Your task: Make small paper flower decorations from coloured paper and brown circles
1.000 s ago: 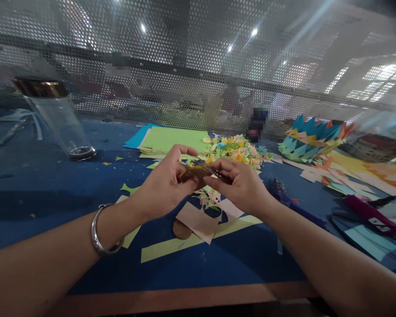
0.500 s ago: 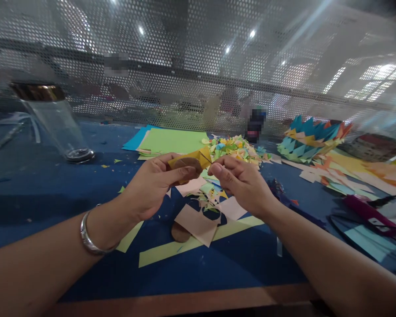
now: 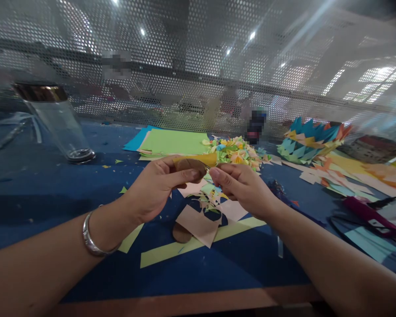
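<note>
My left hand (image 3: 160,187) pinches a brown rounded piece of card (image 3: 188,165) together with a strip of yellow paper (image 3: 207,158), thumb on the near face. Close beside it, my right hand (image 3: 239,182) is closed, thumb against the bent fingers. A thin dark stick-like tool (image 3: 207,166) shows at its fingertips, touching or very near the card's edge. Most of that tool is hidden, so its kind is unclear. Below both hands lie paper offcuts (image 3: 198,224), and another brown rounded card (image 3: 181,233) is partly covered by them.
Green paper sheets (image 3: 174,141) lie behind my hands, beside a heap of small coloured paper pieces (image 3: 239,152). A glass bottle (image 3: 59,125) stands left. Right are a zigzag paper ring (image 3: 312,138), cables and a magenta object (image 3: 369,215). Perforated metal panel (image 3: 198,57) behind.
The yellow paper and brown card have tilted flatter in my left hand. My right fingertips have come closer to the card, and less of the thin tool shows.
</note>
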A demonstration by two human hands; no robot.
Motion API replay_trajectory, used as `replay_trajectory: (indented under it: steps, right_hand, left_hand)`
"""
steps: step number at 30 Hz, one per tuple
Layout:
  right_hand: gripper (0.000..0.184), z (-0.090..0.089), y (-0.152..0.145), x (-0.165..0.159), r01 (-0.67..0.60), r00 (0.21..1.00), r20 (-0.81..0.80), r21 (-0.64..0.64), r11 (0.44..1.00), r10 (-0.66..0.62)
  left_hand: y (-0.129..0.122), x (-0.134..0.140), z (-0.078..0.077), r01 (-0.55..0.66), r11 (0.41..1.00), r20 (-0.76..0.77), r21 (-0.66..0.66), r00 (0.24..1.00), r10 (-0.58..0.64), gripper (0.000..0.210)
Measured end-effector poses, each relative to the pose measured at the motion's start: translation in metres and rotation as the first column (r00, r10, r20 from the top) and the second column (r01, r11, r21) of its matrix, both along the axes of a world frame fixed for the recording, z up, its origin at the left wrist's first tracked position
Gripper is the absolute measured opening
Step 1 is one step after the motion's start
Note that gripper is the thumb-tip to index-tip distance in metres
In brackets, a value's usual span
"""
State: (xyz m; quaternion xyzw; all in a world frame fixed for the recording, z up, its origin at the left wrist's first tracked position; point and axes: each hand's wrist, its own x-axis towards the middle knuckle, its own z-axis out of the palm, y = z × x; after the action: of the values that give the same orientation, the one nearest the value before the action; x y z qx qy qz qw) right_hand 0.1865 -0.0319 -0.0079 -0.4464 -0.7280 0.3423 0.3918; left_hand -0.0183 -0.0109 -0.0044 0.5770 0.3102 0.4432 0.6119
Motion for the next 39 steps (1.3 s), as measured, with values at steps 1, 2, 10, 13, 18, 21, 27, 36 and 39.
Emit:
replay_trajectory:
  steps: [1,2,10,13,18,21,27,36,39]
  right_hand:
    - [0.047,-0.0001,0.0,0.0001,-0.002,1.0,0.003,0.003,1.0,0.002]
    - [0.047,0.0,-0.0001,0.0001,-0.003,1.0,0.008,0.007,1.0,0.003]
    - [0.047,0.0018,-0.0014,-0.0003,-0.021,0.999,0.04,0.033,0.999,0.02]
    - [0.049,0.0028,-0.0023,0.0004,-0.023,0.998,0.061,0.048,0.999,0.021]
    - [0.05,0.0047,-0.0036,0.0017,-0.022,0.996,0.087,0.068,0.997,0.016]
    - [0.05,0.0048,-0.0036,0.0022,-0.012,0.994,0.112,0.08,0.997,0.003]
    - [0.05,0.005,-0.0044,0.0043,0.006,0.981,0.191,0.124,0.992,-0.029]
    - [0.048,0.0069,-0.0029,0.0036,-0.026,0.976,0.218,0.153,0.988,-0.008]
    - [0.048,0.0069,-0.0022,0.0041,-0.036,0.97,0.243,0.164,0.986,-0.005]
  left_hand:
    - [-0.0008,0.0003,-0.0003,0.025,1.0,-0.013,0.01,1.0,-0.025,0.02]
    - [-0.0014,0.0006,-0.0008,0.042,0.999,-0.024,0.019,0.999,-0.042,0.018]
    - [-0.0022,0.0008,-0.0039,0.079,0.997,0.002,0.009,0.997,-0.079,0.016]
    - [-0.0034,0.0007,-0.0025,0.089,0.996,0.026,-0.007,0.996,-0.088,0.012]
    - [-0.0044,0.0002,-0.0019,0.122,0.992,0.056,-0.015,0.991,-0.121,0.011]
    - [-0.0035,0.0006,-0.003,0.114,0.993,0.052,-0.011,0.992,-0.114,0.013]
    - [-0.0017,0.0,-0.0068,0.076,0.997,0.018,-0.023,0.997,-0.075,0.018]
    - [-0.0005,-0.0011,-0.0057,0.116,0.991,0.027,-0.067,0.993,-0.115,0.012]
    - [-0.0007,-0.0005,-0.0045,0.138,0.989,0.033,-0.06,0.99,-0.136,0.01]
